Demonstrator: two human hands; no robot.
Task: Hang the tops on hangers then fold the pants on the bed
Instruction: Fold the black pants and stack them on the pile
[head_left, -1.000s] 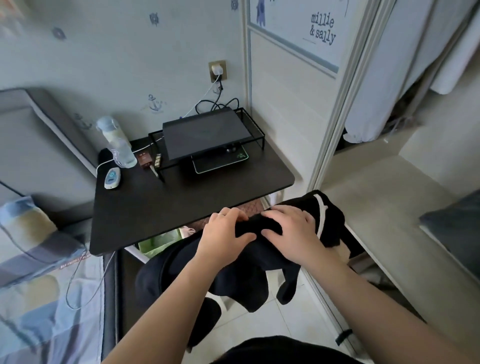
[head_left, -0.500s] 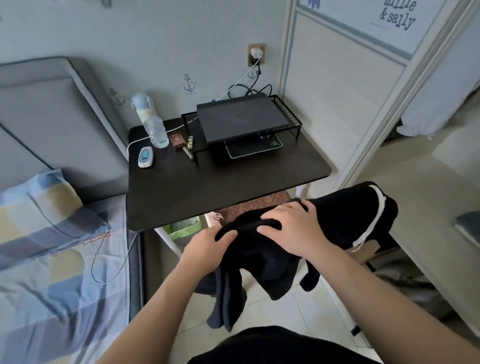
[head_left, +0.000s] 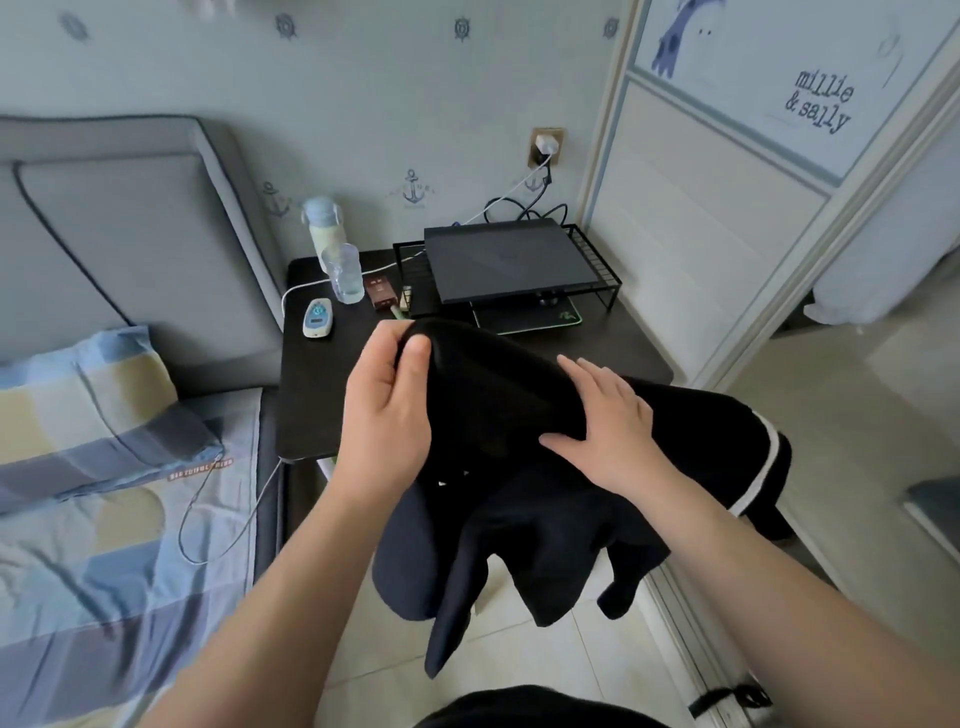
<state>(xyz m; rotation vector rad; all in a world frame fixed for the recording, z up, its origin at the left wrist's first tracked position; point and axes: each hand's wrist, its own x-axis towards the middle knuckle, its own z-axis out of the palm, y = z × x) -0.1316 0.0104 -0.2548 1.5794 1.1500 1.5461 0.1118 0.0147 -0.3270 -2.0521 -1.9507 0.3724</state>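
Black garment (head_left: 493, 400) is hanging in our hands over the front edge of the bedside table (head_left: 317, 400), its tails dangling above the tiled floor (head_left: 571, 675). Our left hand (head_left: 387, 415) is pinching its top fold, thumb clamped on cloth; our right hand (head_left: 613, 441) is lying flat on it, fingers straight and slightly apart. The bed (head_left: 104, 597) is lying just left of the table.
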